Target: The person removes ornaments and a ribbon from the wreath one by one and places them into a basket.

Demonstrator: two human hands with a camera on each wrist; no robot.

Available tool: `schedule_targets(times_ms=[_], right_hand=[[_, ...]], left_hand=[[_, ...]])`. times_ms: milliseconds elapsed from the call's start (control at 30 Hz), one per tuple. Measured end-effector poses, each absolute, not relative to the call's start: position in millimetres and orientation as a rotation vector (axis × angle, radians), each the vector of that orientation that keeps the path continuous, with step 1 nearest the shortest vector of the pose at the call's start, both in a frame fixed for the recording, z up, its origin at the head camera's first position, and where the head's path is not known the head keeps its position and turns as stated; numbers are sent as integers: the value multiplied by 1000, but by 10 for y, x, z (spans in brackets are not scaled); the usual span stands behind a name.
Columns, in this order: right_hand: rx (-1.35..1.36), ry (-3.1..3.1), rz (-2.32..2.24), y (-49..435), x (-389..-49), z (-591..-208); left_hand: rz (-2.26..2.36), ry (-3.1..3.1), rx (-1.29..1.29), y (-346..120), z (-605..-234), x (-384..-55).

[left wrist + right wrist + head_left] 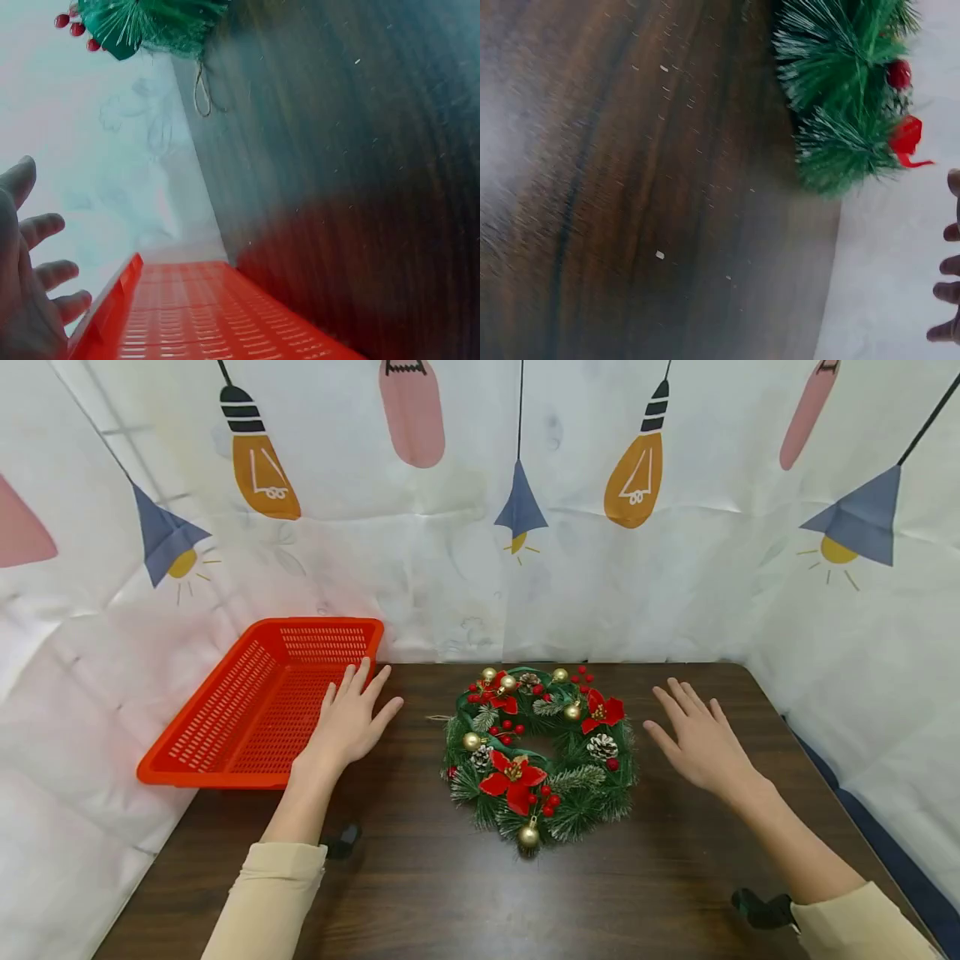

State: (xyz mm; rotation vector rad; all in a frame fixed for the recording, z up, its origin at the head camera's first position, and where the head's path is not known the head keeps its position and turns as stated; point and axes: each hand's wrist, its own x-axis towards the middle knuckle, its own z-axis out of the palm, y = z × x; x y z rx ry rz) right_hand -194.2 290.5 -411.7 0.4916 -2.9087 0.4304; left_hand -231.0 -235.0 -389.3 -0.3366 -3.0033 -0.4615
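Observation:
A green Christmas wreath (573, 806) lies on the table, trimmed with red poinsettias, gold baubles, red berries and pinecones. My left hand (345, 718) has its fingers spread and overlaps the right side of a red plastic basket (187, 778) in the head view. Nothing is in that hand. To the right of the wreath, my right hand (697, 739) is also spread, palm down and holding nothing. The left wrist view shows a loop of twine (201, 94) at the wreath's edge. In the right wrist view, only the fingertips (949, 291) show at the right edge.
The dark wood table (450, 902) ends at a white curtain (450, 577) printed with lamps and bulbs, which hangs behind it and along both sides. The perforated basket stands at the back left. Dark blue fabric (862, 814) shows beyond the table's right edge.

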Motion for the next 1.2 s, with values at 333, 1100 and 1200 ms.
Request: schedule_targets(times_ms=[333,1100,1200], right_hand=[[614,-2671,503,2689,-1794,-4265],[914,-2552,616,2152,-1454,-4409],[944,-2540,615,2102,-1446,-4448]], left_hand=[[-552,-2758,-469,-2094,-4034,-2155],[-1153,-2340,-769,-1176,-4251,-1630],[-1215,-2341,-832,-1088,-4288,-1541]])
